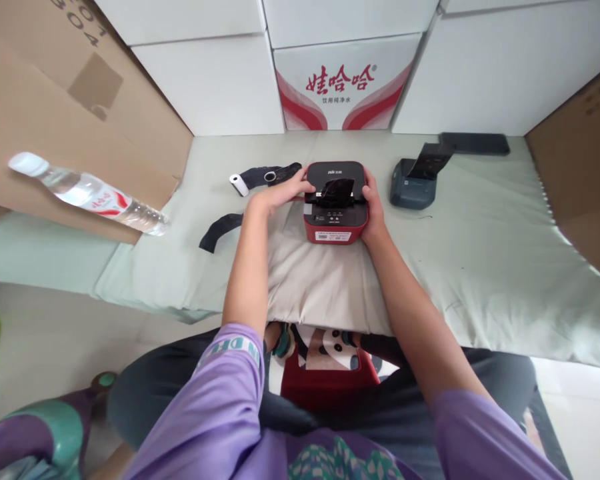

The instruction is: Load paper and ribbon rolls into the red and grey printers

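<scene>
A red and black receipt printer (336,230) sits on the cloth-covered surface in front of me, its lid down. Crumpled black paper (338,191) sticks up from its slot. My left hand (286,191) holds its left side, fingers bent over the top edge near the slot. On the opposite side, my right hand (373,205) is wrapped round the edge with the thumb on top. Just left of my left hand lie a small white paper roll (239,185), a dark ring-like roll end (270,177) and a curved black paper strip (220,231).
To the right stands a small dark printer (413,185) with black paper rising from it, near a flat black object (474,143). A water bottle (95,195) is at left beside a cardboard box (145,113). White boxes (215,87) line the back; brown cardboard (580,153) borders the right.
</scene>
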Available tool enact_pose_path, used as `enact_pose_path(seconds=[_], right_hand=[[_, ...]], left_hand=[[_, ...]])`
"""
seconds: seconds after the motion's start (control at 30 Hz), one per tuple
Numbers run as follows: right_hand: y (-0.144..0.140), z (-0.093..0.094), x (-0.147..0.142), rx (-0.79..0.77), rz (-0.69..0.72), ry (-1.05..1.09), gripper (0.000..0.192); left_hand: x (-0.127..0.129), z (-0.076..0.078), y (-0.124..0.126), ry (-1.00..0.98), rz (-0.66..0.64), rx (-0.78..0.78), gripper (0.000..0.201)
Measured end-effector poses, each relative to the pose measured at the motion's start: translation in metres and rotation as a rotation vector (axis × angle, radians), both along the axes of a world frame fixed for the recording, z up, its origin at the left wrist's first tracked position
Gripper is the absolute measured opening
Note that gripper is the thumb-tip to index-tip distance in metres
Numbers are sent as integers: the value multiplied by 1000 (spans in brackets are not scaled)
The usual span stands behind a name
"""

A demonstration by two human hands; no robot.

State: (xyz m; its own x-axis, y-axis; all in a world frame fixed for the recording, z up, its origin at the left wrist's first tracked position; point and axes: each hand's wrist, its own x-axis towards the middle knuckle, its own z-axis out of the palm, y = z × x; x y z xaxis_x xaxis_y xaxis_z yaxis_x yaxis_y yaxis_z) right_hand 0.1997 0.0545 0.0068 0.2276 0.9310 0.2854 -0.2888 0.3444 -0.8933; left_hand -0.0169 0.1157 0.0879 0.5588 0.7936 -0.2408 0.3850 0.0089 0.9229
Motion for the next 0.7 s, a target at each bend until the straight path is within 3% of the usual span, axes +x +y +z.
enact_pose_path(seconds=[0.13,0.23,0.37,0.57,0.7], right_hand=[[-4,2,-3,9,20,23,73],[-3,1,-1,-7,20,-11,76],[1,-6,5,14,28,-78,83],[7,-13,13,16,46,-367,104],[6,-12,13,4,34,-406,107]], left_hand=[[16,-37,-16,-464,143,-132,70],[27,-48,-21,-639,203,-143,67],[33,-50,-21,-696,270,-121,68],[33,-57,-18,-718,267,-72,64],[33,-60,-16,-770,265,-46,59]])
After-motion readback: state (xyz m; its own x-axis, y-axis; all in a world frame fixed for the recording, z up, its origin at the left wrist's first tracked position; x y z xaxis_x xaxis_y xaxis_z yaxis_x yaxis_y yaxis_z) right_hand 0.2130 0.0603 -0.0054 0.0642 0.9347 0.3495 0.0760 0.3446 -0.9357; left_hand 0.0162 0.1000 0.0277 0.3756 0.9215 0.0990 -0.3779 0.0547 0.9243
